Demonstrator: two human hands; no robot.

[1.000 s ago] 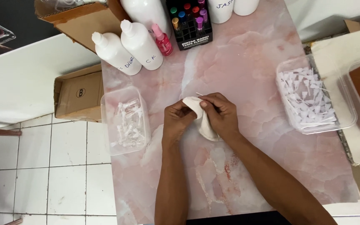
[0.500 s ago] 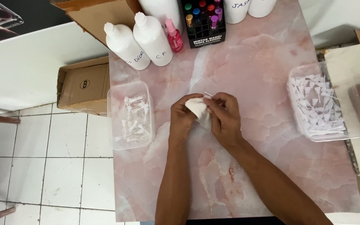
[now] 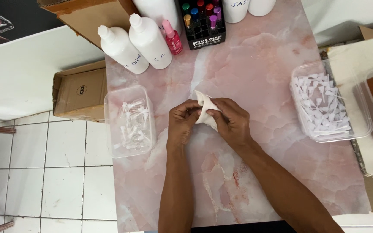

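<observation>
Cloth: small crumpled white cloth [image 3: 204,113], pinched between both hands' fingertips.
Left hand [image 3: 184,125]: fingers curled closed on it.
Right hand [image 3: 230,121]: likewise gripping.

Glossy pink marble-look tabletop [image 3: 255,69], clear plastic tubs [image 3: 128,121], matt brown cardboard box [image 3: 78,92]

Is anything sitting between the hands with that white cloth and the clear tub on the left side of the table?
Nothing visible does. Both the left hand and the right hand hold the white cloth at mid-table. Only bare pink marble tabletop lies between them and the clear tub of small clear plastic pieces on the left.
</observation>
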